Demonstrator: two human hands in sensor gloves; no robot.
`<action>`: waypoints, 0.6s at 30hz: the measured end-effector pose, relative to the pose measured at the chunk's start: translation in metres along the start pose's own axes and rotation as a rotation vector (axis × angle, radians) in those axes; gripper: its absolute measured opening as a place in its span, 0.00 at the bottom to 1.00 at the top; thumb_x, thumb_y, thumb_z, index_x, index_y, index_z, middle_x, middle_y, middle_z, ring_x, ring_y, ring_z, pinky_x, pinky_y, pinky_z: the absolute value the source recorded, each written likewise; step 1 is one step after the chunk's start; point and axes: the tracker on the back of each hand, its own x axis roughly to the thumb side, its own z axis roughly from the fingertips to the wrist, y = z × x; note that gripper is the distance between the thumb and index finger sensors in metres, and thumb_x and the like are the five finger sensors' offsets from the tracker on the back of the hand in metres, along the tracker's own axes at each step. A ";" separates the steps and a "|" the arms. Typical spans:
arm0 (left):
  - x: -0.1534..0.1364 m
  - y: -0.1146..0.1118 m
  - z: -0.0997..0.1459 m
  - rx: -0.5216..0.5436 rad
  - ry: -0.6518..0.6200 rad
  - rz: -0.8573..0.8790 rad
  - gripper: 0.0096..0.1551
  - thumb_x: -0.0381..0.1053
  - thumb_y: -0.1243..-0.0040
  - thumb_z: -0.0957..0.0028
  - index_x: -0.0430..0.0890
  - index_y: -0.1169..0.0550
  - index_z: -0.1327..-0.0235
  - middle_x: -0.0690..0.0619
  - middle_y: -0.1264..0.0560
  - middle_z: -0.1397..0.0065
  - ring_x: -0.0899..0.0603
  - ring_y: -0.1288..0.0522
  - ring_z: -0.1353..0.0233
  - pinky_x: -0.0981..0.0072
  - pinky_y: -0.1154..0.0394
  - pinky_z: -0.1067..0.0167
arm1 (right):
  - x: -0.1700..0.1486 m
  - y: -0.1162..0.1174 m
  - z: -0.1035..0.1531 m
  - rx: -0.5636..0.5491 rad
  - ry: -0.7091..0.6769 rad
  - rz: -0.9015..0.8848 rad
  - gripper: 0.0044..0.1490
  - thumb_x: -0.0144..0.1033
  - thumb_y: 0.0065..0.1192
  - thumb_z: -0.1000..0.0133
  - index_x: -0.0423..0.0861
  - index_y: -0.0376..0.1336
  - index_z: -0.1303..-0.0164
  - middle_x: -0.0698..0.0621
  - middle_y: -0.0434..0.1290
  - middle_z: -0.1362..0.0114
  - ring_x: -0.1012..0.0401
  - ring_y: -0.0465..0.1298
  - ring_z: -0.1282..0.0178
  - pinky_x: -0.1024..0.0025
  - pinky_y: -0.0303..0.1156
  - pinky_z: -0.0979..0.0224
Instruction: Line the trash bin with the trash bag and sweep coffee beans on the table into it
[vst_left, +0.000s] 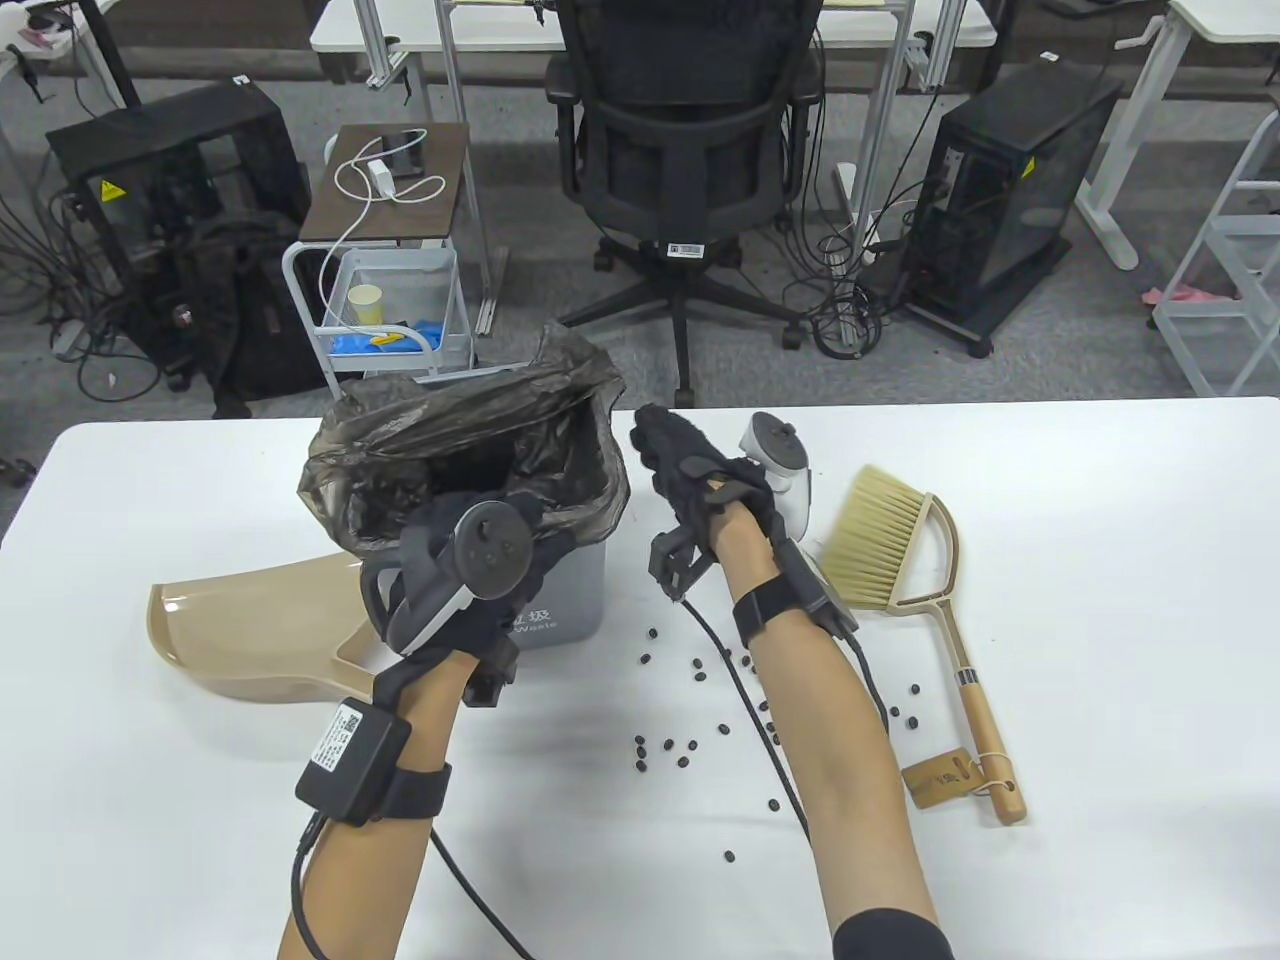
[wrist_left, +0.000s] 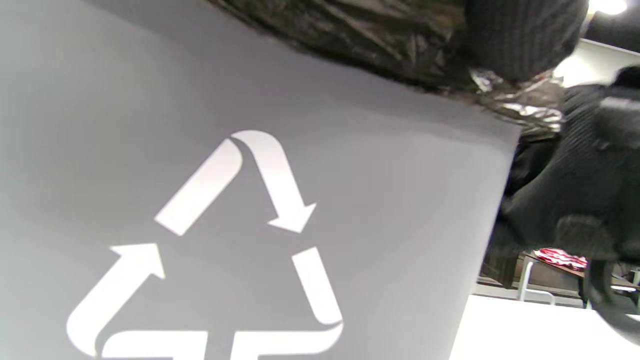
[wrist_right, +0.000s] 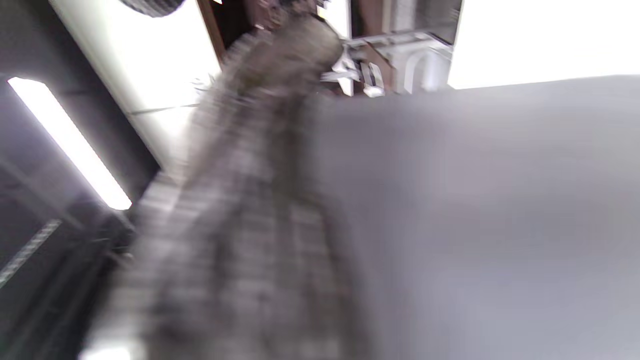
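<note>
A grey trash bin (vst_left: 565, 600) stands left of the table's middle, with a black trash bag (vst_left: 470, 440) puffed up out of its mouth. My left hand (vst_left: 510, 565) is at the bin's near rim, its fingers mostly hidden under the tracker. In the left wrist view a gloved finger (wrist_left: 520, 40) curls over the bag's edge (wrist_left: 380, 45) on the rim, above the bin's wall (wrist_left: 250, 150). My right hand (vst_left: 660, 450) hovers just right of the bin with straight fingers, holding nothing. Several coffee beans (vst_left: 690, 700) lie scattered in front. The right wrist view is blurred.
A beige dustpan (vst_left: 240, 630) lies left of the bin. A hand brush (vst_left: 890, 540) with a wooden handle lies to the right of my right arm. An office chair (vst_left: 690, 150) and a small cart (vst_left: 390, 300) stand beyond the table's far edge.
</note>
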 end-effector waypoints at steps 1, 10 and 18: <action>0.000 0.000 0.000 -0.001 0.002 -0.001 0.31 0.70 0.38 0.46 0.54 0.21 0.37 0.52 0.20 0.30 0.41 0.30 0.22 0.36 0.42 0.23 | 0.017 -0.002 0.008 -0.007 -0.062 0.060 0.45 0.58 0.45 0.39 0.48 0.38 0.20 0.41 0.40 0.15 0.39 0.37 0.19 0.42 0.36 0.21; 0.003 -0.003 -0.001 0.080 0.030 -0.049 0.27 0.70 0.38 0.50 0.54 0.18 0.48 0.53 0.17 0.42 0.44 0.25 0.28 0.37 0.38 0.26 | 0.102 0.067 0.012 0.331 -0.162 0.652 0.35 0.55 0.52 0.43 0.50 0.61 0.28 0.44 0.66 0.21 0.42 0.57 0.20 0.44 0.45 0.18; 0.001 0.003 0.000 0.019 0.005 -0.026 0.28 0.71 0.38 0.57 0.53 0.16 0.54 0.53 0.15 0.47 0.45 0.22 0.32 0.38 0.35 0.29 | 0.086 0.075 -0.039 0.307 -0.031 0.528 0.36 0.56 0.53 0.43 0.52 0.60 0.26 0.47 0.62 0.18 0.47 0.50 0.14 0.52 0.36 0.16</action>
